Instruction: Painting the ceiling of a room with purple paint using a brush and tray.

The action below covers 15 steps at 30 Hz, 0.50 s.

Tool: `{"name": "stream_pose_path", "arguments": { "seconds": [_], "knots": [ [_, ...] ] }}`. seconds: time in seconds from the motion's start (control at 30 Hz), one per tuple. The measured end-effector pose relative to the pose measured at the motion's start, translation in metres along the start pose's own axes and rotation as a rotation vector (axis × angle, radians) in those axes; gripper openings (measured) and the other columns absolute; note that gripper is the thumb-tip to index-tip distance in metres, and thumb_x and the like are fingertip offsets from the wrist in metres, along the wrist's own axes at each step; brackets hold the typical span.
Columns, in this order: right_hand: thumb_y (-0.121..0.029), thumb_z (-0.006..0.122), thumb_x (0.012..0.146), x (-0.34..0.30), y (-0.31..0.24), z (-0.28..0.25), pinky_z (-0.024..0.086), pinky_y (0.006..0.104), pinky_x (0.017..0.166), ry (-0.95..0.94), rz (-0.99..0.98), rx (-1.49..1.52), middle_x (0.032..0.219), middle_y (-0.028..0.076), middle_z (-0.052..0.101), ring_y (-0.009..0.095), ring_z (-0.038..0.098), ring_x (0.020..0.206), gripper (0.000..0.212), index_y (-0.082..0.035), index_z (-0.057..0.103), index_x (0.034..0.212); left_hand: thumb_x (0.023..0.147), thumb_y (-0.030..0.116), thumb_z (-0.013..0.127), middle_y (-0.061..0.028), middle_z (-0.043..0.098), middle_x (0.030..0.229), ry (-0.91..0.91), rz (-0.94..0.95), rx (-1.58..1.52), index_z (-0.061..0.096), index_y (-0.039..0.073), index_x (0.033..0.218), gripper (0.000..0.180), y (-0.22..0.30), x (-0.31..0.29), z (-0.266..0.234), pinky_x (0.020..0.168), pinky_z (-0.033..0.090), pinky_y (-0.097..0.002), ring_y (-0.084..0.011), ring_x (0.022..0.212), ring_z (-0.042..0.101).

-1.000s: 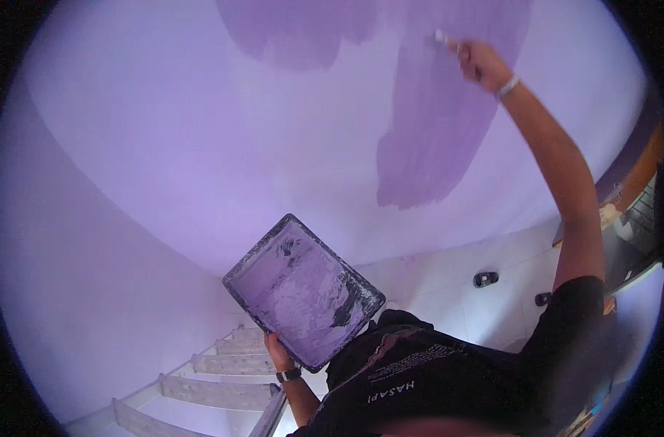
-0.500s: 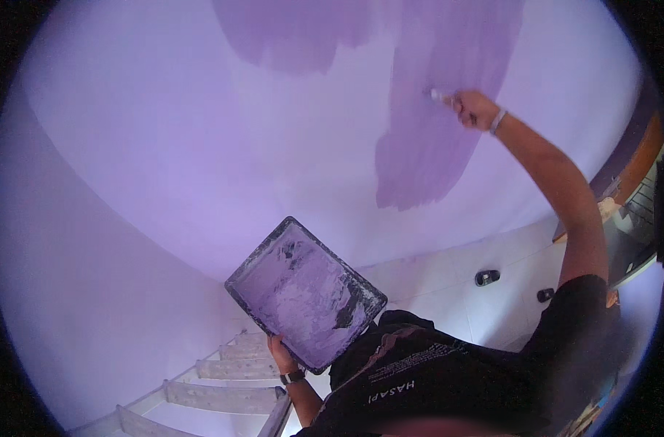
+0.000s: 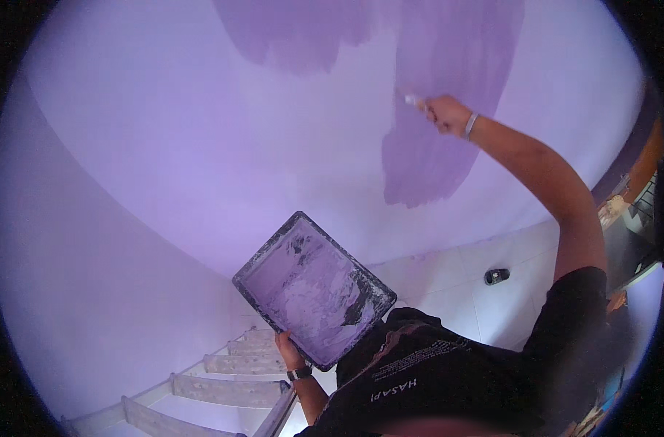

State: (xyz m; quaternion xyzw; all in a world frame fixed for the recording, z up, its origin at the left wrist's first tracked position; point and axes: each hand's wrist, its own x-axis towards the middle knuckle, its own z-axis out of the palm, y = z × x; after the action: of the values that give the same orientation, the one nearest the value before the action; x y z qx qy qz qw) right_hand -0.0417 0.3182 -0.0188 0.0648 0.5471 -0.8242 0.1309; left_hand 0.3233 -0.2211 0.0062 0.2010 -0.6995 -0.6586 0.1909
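Observation:
My right hand (image 3: 449, 115) is closed around the handle of a paintbrush (image 3: 413, 100), its head at the left edge of a darker purple patch (image 3: 437, 164) on the pale wall (image 3: 310, 138). The motion blur hides whether the bristles press on the wall. Low in front of me, my left hand (image 3: 290, 352) grips the near left rim of a black paint tray (image 3: 314, 288). Purple paint coats the tray, with bare black showing in streaks at its right end. The fingers under the tray are hidden.
A wooden ladder (image 3: 215, 391) with broad steps stands at lower left, below the tray. On the light tiled floor (image 3: 456, 306) lies a black slipper (image 3: 496, 277). Another purple patch (image 3: 295, 36) is higher on the wall. Dark furniture (image 3: 630, 247) stands at the right.
My right hand has moved left with the paintbrush, from inside the purple patch to its left edge. The tray in my left hand appears slightly farther right.

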Motion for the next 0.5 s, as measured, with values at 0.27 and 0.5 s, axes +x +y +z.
{"name": "stream_pose_path", "arguments": {
  "seconds": [0.27,0.5],
  "knots": [
    [-0.003,0.044,0.077,0.002,-0.105,-0.03,0.025,0.0262,0.039,-0.024,-0.534,-0.165,0.059,-0.002,0.038,0.009,0.032,0.045,0.011,-0.009,0.044,0.068,0.072,0.014,0.048,-0.0107,0.053,0.11,-0.011,0.046,0.082,0.047,0.0,0.115,0.046,0.0,-0.003,-0.002,0.087,0.039,-0.0349,-0.0252,0.1,0.05],
    [-0.014,0.043,0.085,0.007,-0.115,-0.063,0.026,0.0256,0.04,0.246,-0.898,-0.441,0.058,-0.003,0.038,0.009,0.031,0.047,0.012,-0.01,0.05,0.075,0.072,0.015,0.048,-0.0107,0.053,0.109,-0.063,-0.015,0.051,0.047,-0.001,0.116,0.047,-0.024,0.007,0.013,0.087,0.039,-0.0349,-0.025,0.099,0.05]
  ]
}}
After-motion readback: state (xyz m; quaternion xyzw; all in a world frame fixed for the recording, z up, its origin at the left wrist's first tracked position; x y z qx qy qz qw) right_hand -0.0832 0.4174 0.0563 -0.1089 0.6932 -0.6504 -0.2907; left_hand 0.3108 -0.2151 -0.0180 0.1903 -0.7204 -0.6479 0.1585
